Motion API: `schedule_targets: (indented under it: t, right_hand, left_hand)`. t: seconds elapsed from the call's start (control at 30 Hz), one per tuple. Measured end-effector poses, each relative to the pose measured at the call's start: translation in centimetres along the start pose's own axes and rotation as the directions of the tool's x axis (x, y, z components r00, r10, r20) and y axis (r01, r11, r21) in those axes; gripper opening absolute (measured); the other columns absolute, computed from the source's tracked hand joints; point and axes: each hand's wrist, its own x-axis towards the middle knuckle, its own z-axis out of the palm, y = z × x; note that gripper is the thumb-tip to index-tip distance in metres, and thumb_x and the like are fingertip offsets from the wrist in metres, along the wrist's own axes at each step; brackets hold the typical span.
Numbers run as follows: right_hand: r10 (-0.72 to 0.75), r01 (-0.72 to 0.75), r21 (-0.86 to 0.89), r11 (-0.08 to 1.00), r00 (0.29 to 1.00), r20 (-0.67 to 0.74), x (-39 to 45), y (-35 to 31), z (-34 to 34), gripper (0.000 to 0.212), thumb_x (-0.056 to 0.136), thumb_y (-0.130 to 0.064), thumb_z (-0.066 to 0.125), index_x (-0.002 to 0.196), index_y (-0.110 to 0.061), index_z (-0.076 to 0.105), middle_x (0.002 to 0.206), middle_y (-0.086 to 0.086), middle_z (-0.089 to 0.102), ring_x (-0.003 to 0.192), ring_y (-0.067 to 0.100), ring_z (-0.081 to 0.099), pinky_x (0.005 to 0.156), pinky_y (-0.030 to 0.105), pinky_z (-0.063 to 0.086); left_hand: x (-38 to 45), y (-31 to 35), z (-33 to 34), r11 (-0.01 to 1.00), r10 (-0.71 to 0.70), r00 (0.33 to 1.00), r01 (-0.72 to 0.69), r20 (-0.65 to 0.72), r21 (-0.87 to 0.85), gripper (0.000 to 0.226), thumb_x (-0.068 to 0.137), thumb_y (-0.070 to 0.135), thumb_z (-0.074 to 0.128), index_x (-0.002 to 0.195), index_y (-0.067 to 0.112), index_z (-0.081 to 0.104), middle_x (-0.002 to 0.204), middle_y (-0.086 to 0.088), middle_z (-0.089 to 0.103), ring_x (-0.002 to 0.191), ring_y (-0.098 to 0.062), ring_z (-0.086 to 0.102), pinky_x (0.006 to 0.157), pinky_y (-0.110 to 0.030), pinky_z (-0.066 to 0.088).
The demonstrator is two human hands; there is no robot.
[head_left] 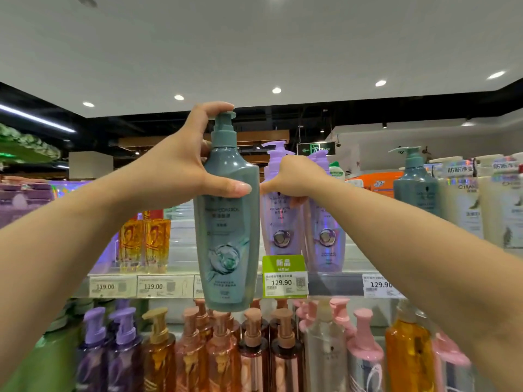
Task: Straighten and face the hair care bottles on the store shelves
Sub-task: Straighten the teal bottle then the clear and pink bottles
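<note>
Your left hand (pixel 181 168) holds the teal pump bottle (pixel 227 222) up off the top shelf (pixel 334 284), fingers pinching its neck and pump. Your right hand (pixel 294 176) closes its fingers on a lilac bottle (pixel 278 219) standing there.

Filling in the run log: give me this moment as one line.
left hand: holds teal pump bottle aloft by neck | right hand: grips lilac pump bottle on top shelf | stage: facing

- Bright, even light comes from the recessed ceiling spotlights (pixel 276 90) and a light strip (pixel 36 118) at far left.
- Shadows are soft and faint.
- Wide-angle distortion bows the ceiling (pixel 254 38) and frame edges.
- The picture is soft overall; the lower-shelf pump bottles (pixel 254 343) are blurred.
</note>
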Motion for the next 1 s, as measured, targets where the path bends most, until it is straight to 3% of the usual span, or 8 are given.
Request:
schedule_targets:
  t: [0.17, 0.23, 0.3, 0.4, 0.47, 0.57, 0.77, 1.0]
  right_hand:
    - [0.035, -0.018, -0.118, 0.993, 0.989, 0.145, -0.6, 0.1, -0.6, 0.053, 0.088, -0.056, 0.065, 0.060, -0.012, 0.054, 0.035, -0.004, 0.057, 0.046, 0.021, 0.068, 0.033, 0.016, 0.043]
    - [0.038, -0.033, -0.028, 0.999, 0.979, 0.201, -0.9, 0.2, -0.9, 0.046, 0.094, -0.044, 0.063, 0.070, -0.006, 0.055, 0.051, 0.006, 0.068, 0.064, 0.031, 0.073, 0.037, 0.018, 0.049]
    - [0.042, -0.060, 0.078, 0.995, 0.974, 0.221, -1.5, 0.2, -1.8, 0.034, 0.101, -0.027, 0.055, 0.081, 0.000, 0.059, 0.068, 0.015, 0.073, 0.073, 0.033, 0.077, 0.051, 0.024, 0.056]
    - [-0.006, -0.012, 0.249, 0.968, 0.998, 0.068, -2.8, 1.2, -4.0, 0.028, 0.100, -0.021, 0.057, 0.091, 0.006, 0.062, 0.069, 0.019, 0.068, 0.067, 0.032, 0.076, 0.061, 0.035, 0.061]
    - [-0.037, 0.049, 0.383, 0.922, 0.999, -0.038, -4.5, 2.3, -5.3, 0.031, 0.097, -0.027, 0.066, 0.099, 0.003, 0.070, 0.069, 0.014, 0.071, 0.057, 0.025, 0.075, 0.053, 0.034, 0.062]
    - [-0.062, 0.089, 0.523, 0.848, 0.996, -0.068, -7.7, 4.2, -6.6, 0.021, 0.094, -0.031, 0.070, 0.093, -0.011, 0.077, 0.066, -0.003, 0.074, 0.048, 0.019, 0.069, 0.045, 0.026, 0.054]
    - [-0.036, 0.112, 0.715, 0.690, 0.992, -0.121, -11.7, 9.1, -9.1, 0.014, 0.100, -0.017, 0.060, 0.098, -0.019, 0.074, 0.088, 0.004, 0.079, 0.046, 0.015, 0.062, 0.044, 0.024, 0.049]
    - [0.020, 0.167, 0.683, 0.711, 0.966, -0.256, -13.0, 13.5, -11.2, 0.030, 0.093, -0.006, 0.065, 0.118, -0.022, 0.065, 0.080, 0.001, 0.078, 0.054, 0.018, 0.068, 0.055, 0.030, 0.058]
  left_hand:
    - [1.0, -0.1, 1.8, 1.000, 0.013, 1.000, -0.013, 0.005, -0.019, 0.102, 0.048, 0.054, 0.087, 0.131, 0.063, 0.029, 0.104, 0.004, 0.066, 0.088, -0.002, 0.070, 0.060, -0.014, 0.055]
    - [1.5, -0.1, 2.6, 0.999, 0.022, 1.000, -0.022, 0.010, -0.032, 0.102, 0.047, 0.056, 0.088, 0.130, 0.064, 0.030, 0.103, 0.004, 0.066, 0.087, -0.002, 0.070, 0.059, -0.013, 0.054]
    - [2.1, 0.0, 3.4, 0.998, 0.037, 0.999, -0.036, 0.017, -0.056, 0.102, 0.046, 0.057, 0.090, 0.129, 0.065, 0.031, 0.102, 0.004, 0.067, 0.086, -0.003, 0.070, 0.059, -0.013, 0.054]
    - [3.1, 0.1, 4.7, 0.992, 0.072, 0.997, -0.070, 0.013, -0.101, 0.101, 0.046, 0.056, 0.091, 0.129, 0.064, 0.032, 0.097, 0.006, 0.069, 0.086, -0.005, 0.071, 0.061, -0.014, 0.055]
    - [3.9, 0.2, 6.0, 0.986, 0.102, 0.995, -0.099, 0.018, -0.132, 0.100, 0.050, 0.054, 0.092, 0.131, 0.063, 0.032, 0.098, 0.009, 0.068, 0.088, -0.003, 0.070, 0.061, -0.014, 0.055]
    - [5.1, 0.6, 8.1, 0.976, 0.144, 0.989, -0.139, 0.020, -0.165, 0.100, 0.055, 0.049, 0.091, 0.134, 0.060, 0.030, 0.109, 0.010, 0.061, 0.092, 0.006, 0.065, 0.061, -0.010, 0.052]
    - [8.3, 2.7, 12.0, 0.954, 0.219, 0.973, -0.230, -0.078, -0.193, 0.099, 0.057, 0.050, 0.091, 0.135, 0.057, 0.030, 0.107, 0.016, 0.059, 0.089, 0.010, 0.063, 0.063, -0.005, 0.048]
    - [12.9, 4.2, 17.3, 0.948, 0.243, 0.964, -0.259, -0.107, -0.186, 0.103, 0.051, 0.053, 0.088, 0.136, 0.053, 0.030, 0.107, 0.016, 0.061, 0.088, -0.007, 0.067, 0.086, -0.034, 0.056]
